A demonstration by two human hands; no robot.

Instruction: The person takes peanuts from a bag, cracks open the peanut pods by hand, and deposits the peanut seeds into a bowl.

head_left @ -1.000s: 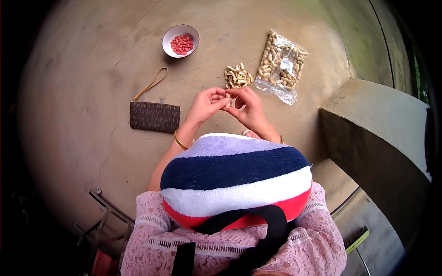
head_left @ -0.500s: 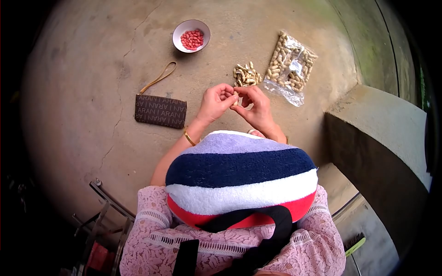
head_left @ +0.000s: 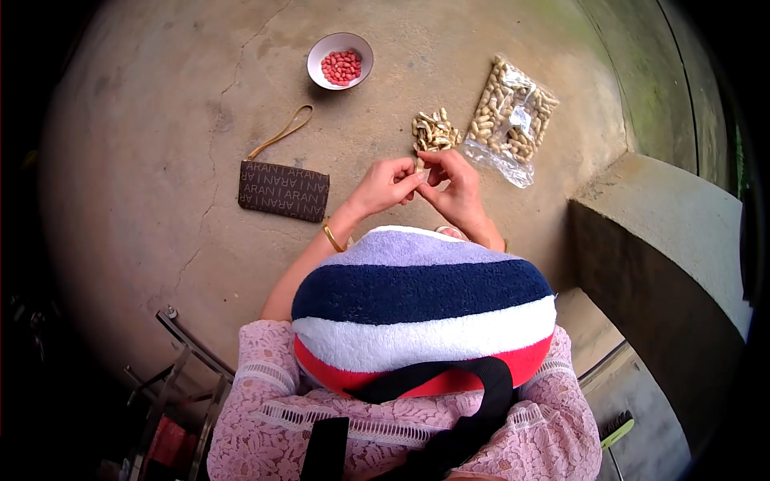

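Observation:
My left hand [head_left: 383, 186] and my right hand [head_left: 457, 191] meet fingertip to fingertip, both closed on one unshelled peanut [head_left: 420, 165] between them. Just beyond my fingers lies a small heap of peanut shells [head_left: 435, 131] on the concrete floor. A clear plastic bag of unshelled peanuts [head_left: 513, 108] lies to the right of the heap. Farther off at the upper left of the heap stands a white bowl [head_left: 316, 66] with red peanut kernels [head_left: 342, 68] in it.
Left of my hands lies a dark lettered pouch [head_left: 283, 191] with a tan strap. A striped cushion [head_left: 425, 293] covers my lap. At the right is a curved concrete ledge [head_left: 666, 208]; a green-handled brush [head_left: 617, 433] and a metal frame [head_left: 180, 361] are lower down.
The view has shifted, so the floor items appear slightly farther right. My fingers have changed their hold slightly, and both hands are still on the peanut.

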